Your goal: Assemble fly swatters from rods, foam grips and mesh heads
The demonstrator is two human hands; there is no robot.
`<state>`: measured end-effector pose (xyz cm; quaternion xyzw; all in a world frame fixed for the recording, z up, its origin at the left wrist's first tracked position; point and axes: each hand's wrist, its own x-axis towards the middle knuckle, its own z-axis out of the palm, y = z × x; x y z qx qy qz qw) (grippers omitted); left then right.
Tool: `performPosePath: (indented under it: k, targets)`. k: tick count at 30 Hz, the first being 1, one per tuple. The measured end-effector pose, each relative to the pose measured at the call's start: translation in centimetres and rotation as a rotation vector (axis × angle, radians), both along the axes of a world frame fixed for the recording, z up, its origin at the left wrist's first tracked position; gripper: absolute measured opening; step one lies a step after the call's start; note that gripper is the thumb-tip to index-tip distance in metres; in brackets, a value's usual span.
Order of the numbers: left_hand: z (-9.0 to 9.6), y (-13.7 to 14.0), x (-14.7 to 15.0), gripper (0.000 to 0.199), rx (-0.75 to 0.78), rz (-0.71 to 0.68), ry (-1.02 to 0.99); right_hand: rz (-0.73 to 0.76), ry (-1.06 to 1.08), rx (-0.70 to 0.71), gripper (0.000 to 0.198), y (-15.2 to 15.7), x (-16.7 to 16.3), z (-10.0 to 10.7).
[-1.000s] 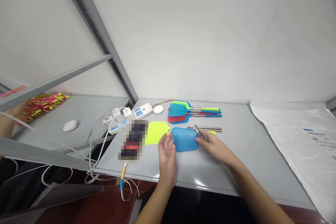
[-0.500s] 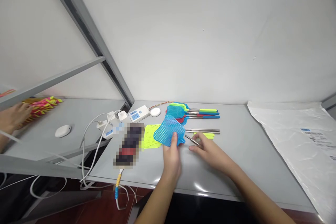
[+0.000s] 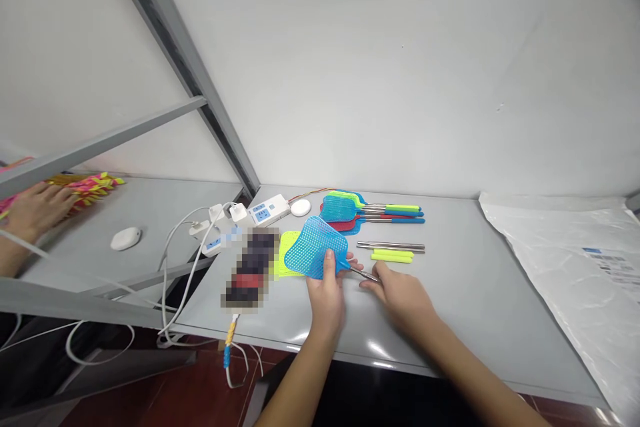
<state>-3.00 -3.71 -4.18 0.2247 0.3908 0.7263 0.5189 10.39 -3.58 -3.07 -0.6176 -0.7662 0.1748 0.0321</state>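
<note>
Sitting clamped in left hand [image 3: 326, 293]: blue swatter head [image 3: 316, 247], touching metal rod [image 3: 365, 273] pinched in right hand [image 3: 404, 292].

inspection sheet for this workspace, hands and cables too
Surface: grey tabletop, glossy near its front edge
Work items: blue fly swatter head, metal rod at its neck; loose rods, yellow-green tubes, yellow-green mesh, swatter pile
Clutter: pixelated object, white disc, white plastic mailer
Hands: left hand grips the head; right hand grips the metal rod
Cables: power strip; white cables loop at the left; yellow-and-blue wrapped cable below the front edge
Surroundings: white wall; grey metal frame; co-worker's hand on colourful bundle
</note>
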Motion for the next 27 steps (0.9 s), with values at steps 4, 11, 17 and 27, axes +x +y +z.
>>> performPosePath:
  k: [4, 11, 17, 27]
  targets:
    - [-0.1, 0.0, 0.0, 0.028, 0.031, -0.002, 0.003, 0.004, -0.082, 0.032, 0.032, 0.1, -0.2, 0.0]
    - [-0.5, -0.3, 0.0, 0.028, 0.012, -0.073, 0.129, 0.029, -0.094, 0.009, 0.028, 0.1, -0.4, 0.6]
    - [-0.4, -0.2, -0.4, 0.03, 0.021, -0.152, 0.08, -0.003, 0.081, -0.051, 0.026, -0.5, -0.9, 2.6]
    - [-0.1, 0.5, -1.0, 0.037, -0.055, 0.005, -0.021, 0.071, 0.182, 0.003, 0.034, -3.3, 3.7, 2.5]
